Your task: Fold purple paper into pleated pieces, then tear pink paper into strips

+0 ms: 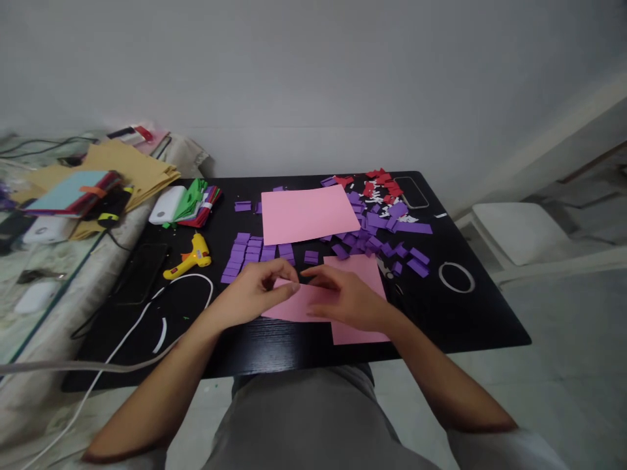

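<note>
The left hand [249, 294] has its thumb and forefinger closed on the upper edge of a pink piece [294, 307], which lies directly before the person, between the two hands. The fingers of the right hand [350, 297] curve inward, thumb low over the same piece and forefinger reaching past its upper edge; whether they grip it cannot be told.

A crooked fold or crease seems the likeliest fault, caused by uneven pressure from the two hands. The piece also overlaps a pink sheet [360, 334] at four o'clock, so the right hand, resting above both, could drag that sheet along.

Both wrists bend inward, palms facing down and toward each other; the forearms come in from seven and five o'clock.

Farther out, a large pink sheet [308, 215] lies at twelve o'clock and laid-out purple strips [238, 258] at eleven. At one to two o'clock, loose purple pieces [375, 243] could scatter if a sleeve or hand swept across. A yellow glue gun [196, 256] lies at ten, near a white cable [198, 275] that the left forearm could snag.
</note>
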`<act>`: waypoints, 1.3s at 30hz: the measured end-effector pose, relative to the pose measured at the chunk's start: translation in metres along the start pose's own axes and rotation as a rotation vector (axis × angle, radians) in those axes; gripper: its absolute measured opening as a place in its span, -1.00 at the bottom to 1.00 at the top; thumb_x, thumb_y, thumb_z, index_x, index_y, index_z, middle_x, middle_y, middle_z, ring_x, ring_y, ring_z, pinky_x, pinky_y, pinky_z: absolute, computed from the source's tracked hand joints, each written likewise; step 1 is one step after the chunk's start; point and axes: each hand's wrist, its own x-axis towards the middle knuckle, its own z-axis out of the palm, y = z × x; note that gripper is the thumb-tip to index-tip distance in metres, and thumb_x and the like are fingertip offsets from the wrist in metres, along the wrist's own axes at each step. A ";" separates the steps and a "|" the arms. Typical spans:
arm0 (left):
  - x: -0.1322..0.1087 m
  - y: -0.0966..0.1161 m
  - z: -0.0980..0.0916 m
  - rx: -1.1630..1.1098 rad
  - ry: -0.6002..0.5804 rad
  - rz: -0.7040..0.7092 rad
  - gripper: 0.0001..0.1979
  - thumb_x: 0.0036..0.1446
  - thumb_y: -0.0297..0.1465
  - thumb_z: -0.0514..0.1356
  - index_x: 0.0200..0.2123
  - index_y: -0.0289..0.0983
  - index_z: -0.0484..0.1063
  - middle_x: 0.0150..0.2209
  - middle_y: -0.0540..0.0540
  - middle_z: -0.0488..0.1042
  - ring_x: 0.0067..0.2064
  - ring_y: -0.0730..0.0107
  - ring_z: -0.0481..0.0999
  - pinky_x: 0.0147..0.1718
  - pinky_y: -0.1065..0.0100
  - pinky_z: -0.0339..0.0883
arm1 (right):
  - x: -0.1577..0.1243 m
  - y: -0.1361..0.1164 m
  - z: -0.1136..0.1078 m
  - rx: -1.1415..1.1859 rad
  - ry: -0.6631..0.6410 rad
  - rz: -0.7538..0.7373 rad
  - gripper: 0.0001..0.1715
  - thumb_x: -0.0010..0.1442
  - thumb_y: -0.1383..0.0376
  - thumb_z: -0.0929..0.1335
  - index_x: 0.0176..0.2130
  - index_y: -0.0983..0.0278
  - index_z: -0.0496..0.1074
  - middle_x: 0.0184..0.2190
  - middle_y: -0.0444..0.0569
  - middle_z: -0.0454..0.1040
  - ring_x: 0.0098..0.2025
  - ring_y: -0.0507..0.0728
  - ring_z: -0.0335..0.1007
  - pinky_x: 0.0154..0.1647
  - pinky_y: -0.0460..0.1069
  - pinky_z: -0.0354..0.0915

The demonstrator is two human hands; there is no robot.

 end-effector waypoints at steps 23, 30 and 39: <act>-0.016 0.010 0.031 -0.309 0.482 0.026 -0.89 0.11 -0.38 0.45 -0.30 -0.25 0.62 -0.47 0.03 0.60 -0.46 0.51 0.54 -0.40 0.49 0.50 | 0.020 -0.026 0.026 0.252 0.416 -0.151 -0.82 0.10 0.21 0.61 -0.25 0.12 0.67 -0.26 -0.11 0.70 -0.16 0.14 0.63 -0.05 0.04 0.53; -0.022 0.015 0.035 -0.259 0.593 0.040 -0.83 0.13 -0.34 0.47 -0.20 -0.21 0.66 -0.32 -0.03 0.70 -0.33 0.40 0.68 -0.26 0.40 0.63 | 0.021 -0.037 0.031 0.289 0.498 -0.118 -0.82 0.06 0.19 0.64 -0.29 0.12 0.70 -0.29 -0.10 0.72 -0.18 0.17 0.67 -0.06 0.08 0.59; -0.024 0.016 0.036 -0.209 0.621 0.013 -0.83 0.17 -0.30 0.45 -0.17 -0.20 0.69 -0.28 -0.04 0.72 -0.28 0.36 0.70 -0.22 0.35 0.65 | 0.022 -0.045 0.032 0.273 0.517 -0.122 -0.75 0.04 0.11 0.64 -0.32 0.17 0.67 -0.32 -0.08 0.70 -0.21 0.16 0.65 -0.10 0.07 0.59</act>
